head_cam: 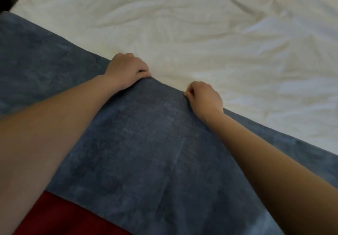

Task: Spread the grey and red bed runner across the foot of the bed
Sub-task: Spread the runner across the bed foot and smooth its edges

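At the runner's (146, 143) far edge, our left hand (126, 70) and right hand (204, 97) pinch the grey cloth, ready, we judge, to draw it flat over the bed (219, 33).

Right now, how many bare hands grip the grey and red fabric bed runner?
2. The left hand pinches the bed runner at its far grey edge; the right hand pinches that edge just rightward.

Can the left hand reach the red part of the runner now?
Probably yes: the red part lies bare beside the left forearm, nothing over it; but the left hand now pinches the grey edge.
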